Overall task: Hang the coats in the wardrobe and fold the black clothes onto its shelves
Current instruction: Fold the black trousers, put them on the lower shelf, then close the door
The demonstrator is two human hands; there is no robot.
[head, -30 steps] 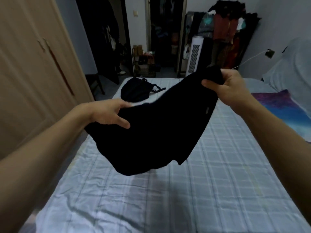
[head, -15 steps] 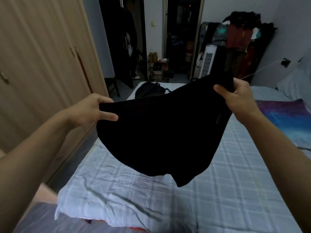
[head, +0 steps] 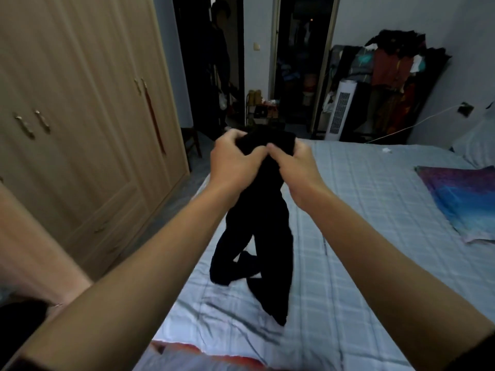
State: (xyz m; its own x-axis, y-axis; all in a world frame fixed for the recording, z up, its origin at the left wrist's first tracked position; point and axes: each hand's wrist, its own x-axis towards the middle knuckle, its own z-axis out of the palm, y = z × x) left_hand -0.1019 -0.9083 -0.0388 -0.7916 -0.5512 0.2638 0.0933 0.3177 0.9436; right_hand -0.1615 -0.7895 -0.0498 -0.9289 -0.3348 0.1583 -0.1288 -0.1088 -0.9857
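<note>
hands brought together, black garment doubled

Fingers of the right hand were hidden behind the bunched black garment. The wardrobe was cut off at the left edge; the doorway figure was indistinct

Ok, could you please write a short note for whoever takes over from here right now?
Left hand: grips the bunched top of the black garment.
Right hand: grips the same top, beside the left.
Garment hangs, lower end on the bed.
Wardrobe, at left: doors shut.
Done: nothing shelved in view.
Left: finish folding, open wardrobe, shelve it.
</note>
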